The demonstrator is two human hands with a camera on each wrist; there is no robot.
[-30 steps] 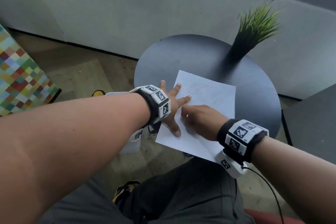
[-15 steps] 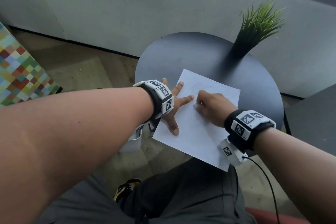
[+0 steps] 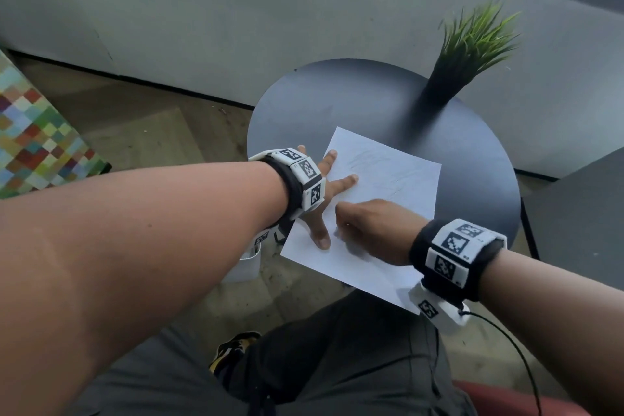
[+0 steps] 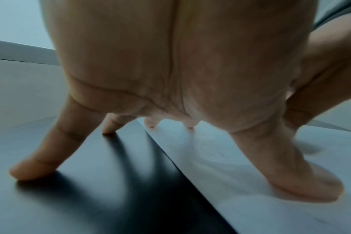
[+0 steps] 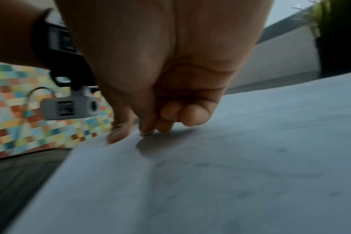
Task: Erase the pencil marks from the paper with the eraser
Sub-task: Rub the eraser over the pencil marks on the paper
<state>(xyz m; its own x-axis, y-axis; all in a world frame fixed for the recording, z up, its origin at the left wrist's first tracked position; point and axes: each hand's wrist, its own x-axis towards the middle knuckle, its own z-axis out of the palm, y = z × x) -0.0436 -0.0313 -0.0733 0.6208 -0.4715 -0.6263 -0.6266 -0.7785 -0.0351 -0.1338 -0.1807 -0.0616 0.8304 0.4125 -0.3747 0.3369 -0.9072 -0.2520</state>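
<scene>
A white paper (image 3: 401,186) lies on the round black table (image 3: 337,94), with faint pencil marks (image 3: 381,169) on its far half. My left hand (image 3: 329,199) is spread flat on the paper's left edge: the thumb and two fingers press on the paper (image 4: 220,158), while the outer fingers rest on the table (image 4: 110,190). My right hand (image 3: 364,223) is curled, its fingertips (image 5: 148,131) pinched together and pressed down on the paper (image 5: 240,174) near the left thumb. The eraser is hidden inside that pinch.
A green plant in a dark pot (image 3: 469,51) stands at the table's far right, close to the paper's far corner. The paper's near corner hangs over the table edge above my lap. A checkered cushion (image 3: 37,145) lies on the floor at the left.
My right hand went out toward the paper's far right, then came back left and nearer, beside the left thumb. The left hand stayed spread on the paper.
</scene>
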